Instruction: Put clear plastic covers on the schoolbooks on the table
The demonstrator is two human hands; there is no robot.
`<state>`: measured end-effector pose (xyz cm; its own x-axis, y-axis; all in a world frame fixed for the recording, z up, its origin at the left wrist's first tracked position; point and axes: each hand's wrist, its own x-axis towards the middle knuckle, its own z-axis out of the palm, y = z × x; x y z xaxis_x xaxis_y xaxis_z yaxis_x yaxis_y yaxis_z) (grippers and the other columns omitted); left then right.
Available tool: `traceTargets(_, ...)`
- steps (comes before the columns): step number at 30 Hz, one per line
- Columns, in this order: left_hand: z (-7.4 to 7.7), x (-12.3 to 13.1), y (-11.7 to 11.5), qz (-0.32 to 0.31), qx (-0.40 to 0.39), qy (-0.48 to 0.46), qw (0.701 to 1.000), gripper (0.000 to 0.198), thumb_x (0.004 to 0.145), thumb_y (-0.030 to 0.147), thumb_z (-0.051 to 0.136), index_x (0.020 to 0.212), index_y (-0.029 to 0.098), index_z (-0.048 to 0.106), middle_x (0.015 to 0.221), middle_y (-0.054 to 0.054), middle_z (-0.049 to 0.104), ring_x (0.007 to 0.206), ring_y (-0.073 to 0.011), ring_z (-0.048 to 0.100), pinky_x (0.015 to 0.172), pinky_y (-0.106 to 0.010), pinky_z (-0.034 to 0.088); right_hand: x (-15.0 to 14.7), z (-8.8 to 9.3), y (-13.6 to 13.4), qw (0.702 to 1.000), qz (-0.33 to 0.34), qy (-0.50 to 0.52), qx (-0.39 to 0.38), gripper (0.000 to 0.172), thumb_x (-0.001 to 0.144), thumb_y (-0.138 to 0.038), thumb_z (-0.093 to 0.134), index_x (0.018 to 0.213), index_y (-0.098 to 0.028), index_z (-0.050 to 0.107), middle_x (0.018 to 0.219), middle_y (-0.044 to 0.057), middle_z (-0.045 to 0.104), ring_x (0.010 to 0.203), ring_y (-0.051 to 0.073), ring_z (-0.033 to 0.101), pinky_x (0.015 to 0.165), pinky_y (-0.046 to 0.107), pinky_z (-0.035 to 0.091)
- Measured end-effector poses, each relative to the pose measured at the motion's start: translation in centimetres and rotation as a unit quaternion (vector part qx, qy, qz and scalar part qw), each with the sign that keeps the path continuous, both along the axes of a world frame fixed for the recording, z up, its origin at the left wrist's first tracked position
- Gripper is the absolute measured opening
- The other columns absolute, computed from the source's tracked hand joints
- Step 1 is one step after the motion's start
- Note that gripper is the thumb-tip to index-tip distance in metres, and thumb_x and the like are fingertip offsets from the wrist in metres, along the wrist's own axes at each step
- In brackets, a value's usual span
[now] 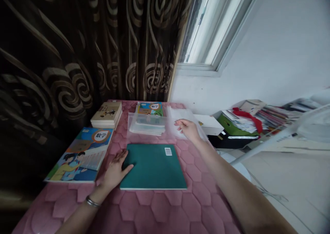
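A green book point(152, 167) with a white barcode label lies flat on the pink quilted cloth point(165, 206). My left hand point(116, 168) rests at its left edge, fingers spread and thumb on the cover. Farther back on the right, my right hand point(187, 128) is over a translucent plastic sheet point(175, 115), its fingers curled together; whether it pinches the sheet's edge is too small to tell. Left of the sheet, another clear cover point(132, 122) lies over a stack of books, with a colourful book point(149, 107) showing behind.
Colourful textbooks point(69, 158) lie at the left, below a stack of tan books point(107, 113). A dark patterned curtain point(116, 48) hangs behind. Right of the table are a white box point(210, 124), a green bag point(232, 129) of papers and a white fan point(286, 132).
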<state>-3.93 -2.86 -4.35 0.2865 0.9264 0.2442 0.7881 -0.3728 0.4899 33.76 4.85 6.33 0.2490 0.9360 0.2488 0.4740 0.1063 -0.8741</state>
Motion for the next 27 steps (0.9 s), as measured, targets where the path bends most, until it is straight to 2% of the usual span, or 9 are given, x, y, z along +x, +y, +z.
traceTargets(3,-0.3,-0.3,-0.2,-0.004,0.007,0.005,1.000,0.058,0.087,0.045,0.059,0.138,0.019,0.051,0.144,-0.012,0.052,0.134,-0.0267,0.047,0.113,-0.045,0.037,-0.5,-0.2,3.6,0.999,-0.023,0.031,-0.033,0.022,0.084,-0.037,0.060,0.079,-0.018,0.067,0.078,0.004,0.073,0.055,0.011,0.064,0.043,0.017,0.046)
traceTargets(7,-0.6,-0.4,-0.2,-0.005,0.009,0.001,1.000,0.058,0.087,0.045,0.060,0.139,0.023,0.049,0.144,-0.009,0.052,0.134,-0.0255,0.046,0.112,-0.044,0.038,-1.1,-1.0,7.0,0.996,-0.044,0.042,-0.059,0.018,0.085,-0.033,0.062,0.082,-0.016,0.068,0.078,0.004,0.073,0.056,0.010,0.066,0.042,0.015,0.047)
traceTargets(15,-0.8,-0.5,-0.3,-0.007,0.013,-0.009,1.000,0.062,0.086,0.053,0.058,0.140,0.022,0.050,0.144,-0.010,0.052,0.135,-0.0264,0.046,0.112,-0.045,0.039,-2.0,-3.1,11.1,0.987,-0.098,0.043,-0.123,0.016,0.082,-0.028,0.067,0.086,-0.014,0.073,0.077,0.005,0.074,0.055,0.014,0.069,0.040,0.015,0.046)
traceTargets(19,-0.7,-0.5,-0.3,-0.003,0.012,-0.011,1.000,0.062,0.086,0.054,0.058,0.139,0.022,0.051,0.144,-0.010,0.051,0.136,-0.0264,0.045,0.112,-0.044,0.039,-2.1,-3.8,11.6,0.983,-0.113,0.045,-0.141,0.019,0.080,-0.027,0.070,0.090,-0.012,0.074,0.075,0.007,0.075,0.055,0.017,0.070,0.041,0.017,0.048)
traceTargets(22,-0.6,-0.4,-0.3,-0.003,0.010,-0.008,1.000,0.061,0.087,0.052,0.058,0.139,0.022,0.050,0.144,-0.009,0.052,0.135,-0.0257,0.046,0.112,-0.043,0.040,-2.2,-3.5,11.4,0.983,-0.120,0.048,-0.129,0.031,0.080,-0.027,0.069,0.107,-0.011,0.071,0.085,0.010,0.076,0.057,0.017,0.071,0.043,0.018,0.050)
traceTargets(25,-0.4,-0.4,-0.3,-0.002,0.004,0.004,1.000,0.060,0.087,0.050,0.058,0.139,0.022,0.050,0.144,-0.009,0.052,0.135,-0.0261,0.046,0.112,-0.044,0.039,-2.1,-2.6,9.8,0.988,-0.115,0.047,-0.093,0.040,0.085,-0.027,0.063,0.122,-0.013,0.063,0.101,0.011,0.074,0.061,0.014,0.071,0.049,0.019,0.053)
traceTargets(27,-0.3,-0.4,-0.3,-0.001,0.003,0.009,1.000,0.058,0.087,0.048,0.058,0.138,0.021,0.051,0.144,-0.010,0.052,0.135,-0.0265,0.046,0.113,-0.045,0.038,-1.9,-2.2,7.7,0.993,-0.090,0.039,-0.069,0.038,0.087,-0.029,0.060,0.122,-0.015,0.064,0.104,0.009,0.073,0.063,0.013,0.070,0.053,0.020,0.054)
